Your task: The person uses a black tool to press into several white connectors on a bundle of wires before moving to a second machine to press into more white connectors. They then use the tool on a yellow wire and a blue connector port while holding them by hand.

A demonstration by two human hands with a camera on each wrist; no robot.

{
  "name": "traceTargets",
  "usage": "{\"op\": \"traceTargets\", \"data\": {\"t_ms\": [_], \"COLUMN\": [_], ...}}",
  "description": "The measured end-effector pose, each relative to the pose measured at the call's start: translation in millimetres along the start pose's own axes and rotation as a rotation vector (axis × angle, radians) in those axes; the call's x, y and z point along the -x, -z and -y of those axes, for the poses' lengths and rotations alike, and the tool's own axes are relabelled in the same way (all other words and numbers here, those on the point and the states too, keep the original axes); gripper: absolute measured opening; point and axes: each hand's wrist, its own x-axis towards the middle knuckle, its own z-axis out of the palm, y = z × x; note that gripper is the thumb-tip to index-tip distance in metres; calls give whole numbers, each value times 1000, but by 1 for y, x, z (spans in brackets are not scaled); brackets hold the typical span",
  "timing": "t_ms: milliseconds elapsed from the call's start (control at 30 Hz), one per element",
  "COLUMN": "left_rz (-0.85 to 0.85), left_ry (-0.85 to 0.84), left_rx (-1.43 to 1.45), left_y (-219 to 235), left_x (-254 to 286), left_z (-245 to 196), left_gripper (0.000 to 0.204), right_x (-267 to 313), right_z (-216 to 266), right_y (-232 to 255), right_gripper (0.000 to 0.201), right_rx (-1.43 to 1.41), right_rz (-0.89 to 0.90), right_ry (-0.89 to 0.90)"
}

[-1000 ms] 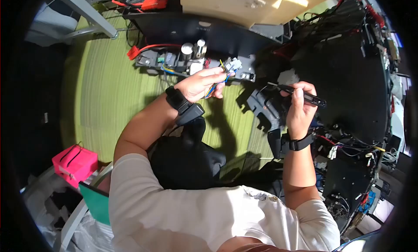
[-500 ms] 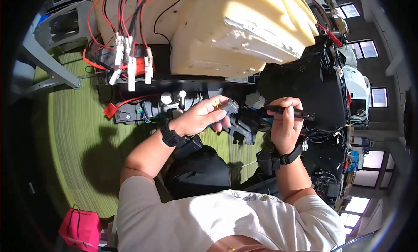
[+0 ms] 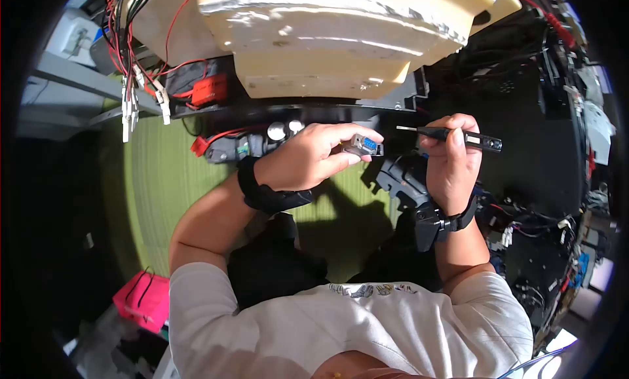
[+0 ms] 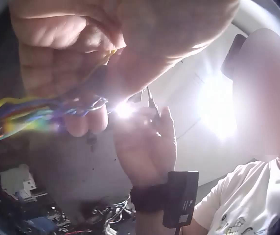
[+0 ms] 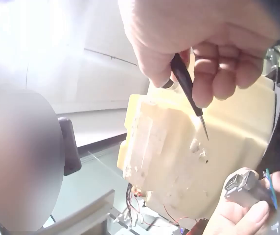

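Observation:
My left hand [image 3: 298,157] pinches a grey multi-pin connector [image 3: 371,145] between thumb and fingers, its blue pin face turned toward the head camera. In the left wrist view, a bundle of coloured wires [image 4: 35,110] trails past the fingers of this hand. To the right, my right hand [image 3: 453,163] grips a black pen-shaped tool [image 3: 483,142] with a thin metal tip. That tip points left toward the connector, with a gap between them. In the right wrist view, the tool [image 5: 185,83] stands out above the connector [image 5: 247,190], and the other fingers curl beside it.
A large cream-yellow block [image 3: 321,64] stands ahead, with white plugs [image 3: 130,117] hanging on wires at its left. Below are a red connector [image 3: 209,91] and a black bracket [image 3: 401,177]. A black panel [image 3: 524,166] flanks the right; a pink bag [image 3: 144,302] sits lower left.
My left hand has turned the connector so its blue pin face shows. The right hand keeps its hold on the tool. The head view has shifted, bringing the cream-yellow block and hanging plugs into sight.

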Motion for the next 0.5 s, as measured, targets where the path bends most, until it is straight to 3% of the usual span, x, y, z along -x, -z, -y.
{"op": "traceTargets", "data": {"t_ms": [100,133,367,500], "left_rz": [-28,-46,-172,-270], "left_ry": [123,40,148,-108], "left_rx": [-206,-195,-154,-227], "left_y": [-6,-12,-50,-57], "left_x": [-8,-10,-19,-32], "left_z": [-8,-3,23,41], "left_gripper": [32,29,24,22], "right_x": [0,4,5,13], "right_z": [-17,-20,-15,-11], "right_y": [12,15,38,41], "right_gripper": [18,18,19,18], "right_rx": [-88,-82,-150,-170], "right_rz": [45,69,105,46], "right_ry": [-18,-18,83,-79]}}
